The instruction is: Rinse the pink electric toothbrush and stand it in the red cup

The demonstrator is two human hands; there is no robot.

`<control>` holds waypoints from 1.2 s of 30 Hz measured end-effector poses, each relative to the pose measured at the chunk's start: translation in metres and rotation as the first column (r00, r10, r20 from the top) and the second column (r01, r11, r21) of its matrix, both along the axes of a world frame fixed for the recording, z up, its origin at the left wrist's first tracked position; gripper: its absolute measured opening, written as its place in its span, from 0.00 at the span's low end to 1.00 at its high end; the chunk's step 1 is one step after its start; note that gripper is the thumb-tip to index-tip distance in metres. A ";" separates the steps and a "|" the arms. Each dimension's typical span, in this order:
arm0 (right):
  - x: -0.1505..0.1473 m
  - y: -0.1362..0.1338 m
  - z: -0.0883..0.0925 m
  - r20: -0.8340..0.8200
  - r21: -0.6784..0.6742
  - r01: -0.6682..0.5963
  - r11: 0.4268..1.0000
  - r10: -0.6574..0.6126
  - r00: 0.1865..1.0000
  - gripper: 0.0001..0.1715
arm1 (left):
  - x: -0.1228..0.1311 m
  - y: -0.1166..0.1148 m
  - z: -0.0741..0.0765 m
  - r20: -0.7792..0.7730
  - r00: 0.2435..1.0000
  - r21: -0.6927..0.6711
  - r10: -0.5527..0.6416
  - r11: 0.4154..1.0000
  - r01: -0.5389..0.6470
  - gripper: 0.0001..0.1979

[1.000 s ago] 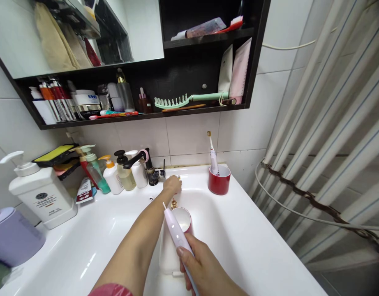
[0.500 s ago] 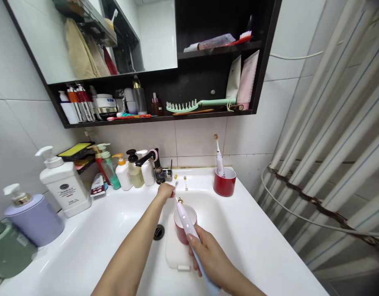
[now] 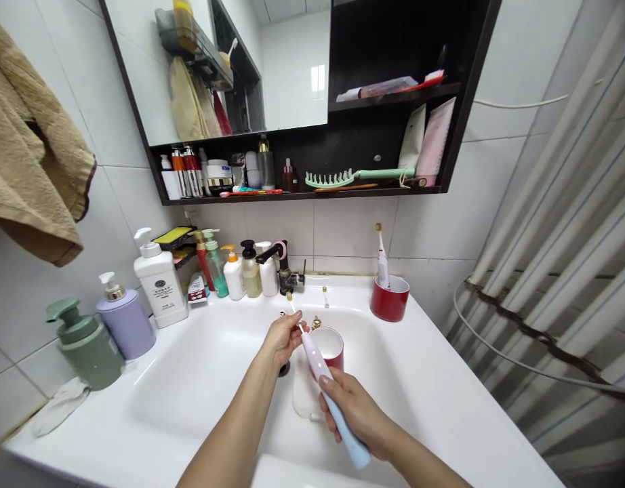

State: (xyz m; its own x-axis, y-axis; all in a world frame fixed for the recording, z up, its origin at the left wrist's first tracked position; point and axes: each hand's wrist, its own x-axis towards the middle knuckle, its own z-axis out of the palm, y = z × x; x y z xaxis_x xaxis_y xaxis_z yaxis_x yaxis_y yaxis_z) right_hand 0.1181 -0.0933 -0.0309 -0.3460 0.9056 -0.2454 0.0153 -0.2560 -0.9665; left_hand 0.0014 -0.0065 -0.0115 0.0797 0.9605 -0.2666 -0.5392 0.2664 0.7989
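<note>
My right hand point(image 3: 354, 412) grips the pink and blue handle of an electric toothbrush point(image 3: 323, 377), tilted up to the left over the white sink point(image 3: 200, 379). My left hand point(image 3: 282, 336) pinches a small brush head point(image 3: 291, 302) right at the top end of that handle. A red cup point(image 3: 330, 347) stands in the basin just behind the handle, on a white tray point(image 3: 305, 400).
A second red cup point(image 3: 390, 299) with another electric toothbrush point(image 3: 381, 261) stands at the back right of the sink. A black tap point(image 3: 282, 266) and several pump bottles line the back and left rim. A loose brush head point(image 3: 325, 296) stands near the tap. A shelf unit hangs above, a striped curtain to the right.
My left hand lifted a brush head from the sink's back rim near the tap and drew back to the top of the toothbrush handle. The view shifted left and back.
</note>
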 end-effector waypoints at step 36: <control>-0.002 0.001 -0.005 -0.053 -0.016 0.095 0.995 -0.096 0.994 0.15 | 0.013 -0.007 -0.007 -0.188 0.969 -0.020 -0.159 0.987 0.158 0.08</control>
